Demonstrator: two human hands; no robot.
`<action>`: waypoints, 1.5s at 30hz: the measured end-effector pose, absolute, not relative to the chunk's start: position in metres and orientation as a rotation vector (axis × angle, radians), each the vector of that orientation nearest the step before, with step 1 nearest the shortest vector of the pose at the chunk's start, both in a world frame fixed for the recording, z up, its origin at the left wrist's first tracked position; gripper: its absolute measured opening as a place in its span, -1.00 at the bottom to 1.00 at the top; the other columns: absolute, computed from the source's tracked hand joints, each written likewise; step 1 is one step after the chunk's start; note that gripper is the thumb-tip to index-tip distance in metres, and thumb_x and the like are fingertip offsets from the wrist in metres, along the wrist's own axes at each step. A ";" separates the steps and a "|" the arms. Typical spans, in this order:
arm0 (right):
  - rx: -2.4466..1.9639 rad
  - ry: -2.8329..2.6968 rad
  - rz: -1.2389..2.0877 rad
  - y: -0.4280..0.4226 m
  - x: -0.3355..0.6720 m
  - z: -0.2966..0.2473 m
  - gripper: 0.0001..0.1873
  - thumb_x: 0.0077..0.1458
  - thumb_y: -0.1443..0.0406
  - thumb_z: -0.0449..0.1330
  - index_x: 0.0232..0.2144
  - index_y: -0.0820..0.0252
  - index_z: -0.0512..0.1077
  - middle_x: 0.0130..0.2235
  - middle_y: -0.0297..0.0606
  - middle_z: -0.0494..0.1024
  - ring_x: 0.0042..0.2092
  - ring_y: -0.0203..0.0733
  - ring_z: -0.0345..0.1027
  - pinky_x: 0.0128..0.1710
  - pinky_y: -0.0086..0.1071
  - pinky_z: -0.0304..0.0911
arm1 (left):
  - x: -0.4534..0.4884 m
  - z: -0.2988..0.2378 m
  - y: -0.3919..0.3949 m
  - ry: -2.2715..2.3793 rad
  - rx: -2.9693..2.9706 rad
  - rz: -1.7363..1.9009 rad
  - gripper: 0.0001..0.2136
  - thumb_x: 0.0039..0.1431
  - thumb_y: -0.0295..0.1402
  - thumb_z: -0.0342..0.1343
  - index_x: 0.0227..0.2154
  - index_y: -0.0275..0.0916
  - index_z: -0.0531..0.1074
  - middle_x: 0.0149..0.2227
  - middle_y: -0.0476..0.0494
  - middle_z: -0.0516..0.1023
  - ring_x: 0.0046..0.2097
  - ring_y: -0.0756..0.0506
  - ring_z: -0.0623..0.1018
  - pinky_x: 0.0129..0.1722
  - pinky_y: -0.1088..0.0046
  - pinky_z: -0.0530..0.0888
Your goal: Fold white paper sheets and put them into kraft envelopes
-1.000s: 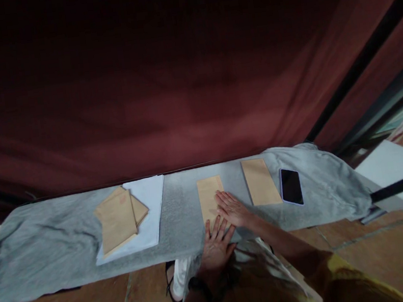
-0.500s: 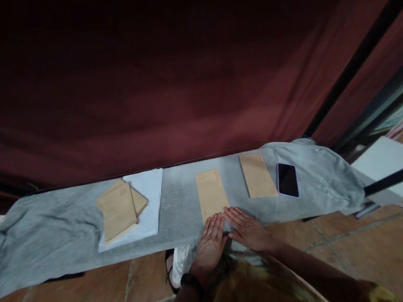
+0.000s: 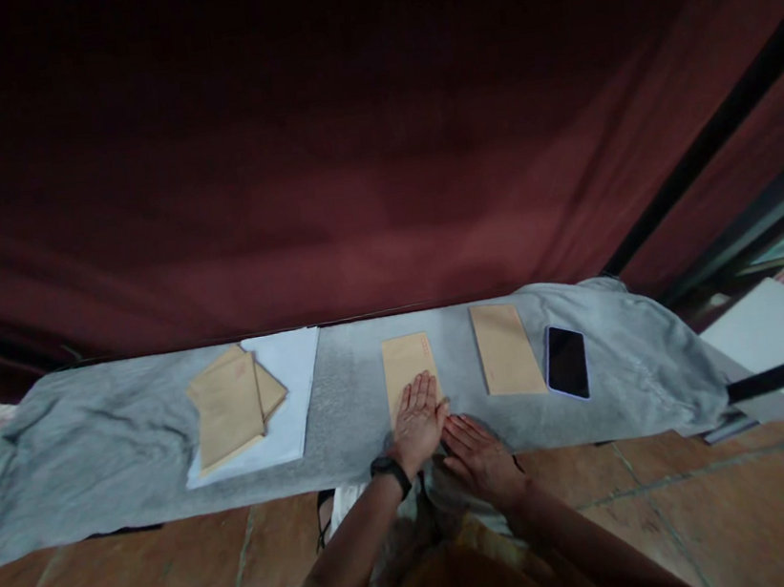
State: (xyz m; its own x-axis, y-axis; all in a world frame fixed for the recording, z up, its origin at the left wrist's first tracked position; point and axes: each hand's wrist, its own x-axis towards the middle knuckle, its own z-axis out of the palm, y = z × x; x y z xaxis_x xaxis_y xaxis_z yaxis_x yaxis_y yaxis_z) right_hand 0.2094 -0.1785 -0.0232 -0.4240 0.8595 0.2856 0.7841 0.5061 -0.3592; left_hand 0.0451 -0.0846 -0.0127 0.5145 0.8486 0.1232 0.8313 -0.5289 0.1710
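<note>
A tan envelope lies on the grey cloth that covers a long low surface. My left hand rests flat on the envelope's near half, fingers stretched out, with a black band on its wrist. Just right of it and nearer to me, my right hand lies open at the cloth's front edge, fingers extended and touching no envelope.
A second tan envelope lies to the right, with a dark phone beside it. At left, a small pile of tan envelopes sits on white paper. A dark red curtain hangs behind. Brown floor tiles lie below.
My left hand has slid forward onto the middle envelope. My right hand, on that envelope a second ago, has drawn back to the cloth's front edge.
</note>
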 end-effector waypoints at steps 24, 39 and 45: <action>-1.305 -2.278 0.260 -0.174 0.208 -0.016 -0.48 0.34 0.33 0.07 0.30 0.23 0.32 0.32 -0.09 0.40 0.32 -0.06 0.28 0.35 -0.03 0.22 | 0.049 -0.020 -0.037 1.420 2.686 0.282 -0.44 0.48 -0.17 -0.24 0.45 -0.19 0.00 0.46 -0.16 0.12 0.49 -0.15 0.06 0.47 0.07 0.00; -1.262 -2.431 0.335 -0.174 0.222 -0.015 -0.39 0.29 0.35 0.09 0.36 0.25 0.22 0.36 -0.04 0.32 0.39 -0.07 0.15 0.41 -0.02 0.10 | 0.001 -0.005 -0.129 1.136 2.854 0.328 -0.40 0.49 -0.08 -0.17 0.45 -0.23 -0.03 0.46 -0.22 0.13 0.48 -0.14 0.10 0.45 0.08 0.06; -1.246 -2.657 0.623 -0.167 0.236 0.003 -0.24 0.23 0.37 0.11 0.43 0.26 0.07 0.47 -0.05 0.09 0.47 -0.10 -0.07 0.46 -0.07 -0.08 | -0.013 -0.003 -0.144 1.124 2.911 0.304 -0.38 0.46 -0.05 -0.11 0.46 -0.14 -0.05 0.49 -0.17 0.06 0.48 -0.18 0.08 0.44 0.08 0.07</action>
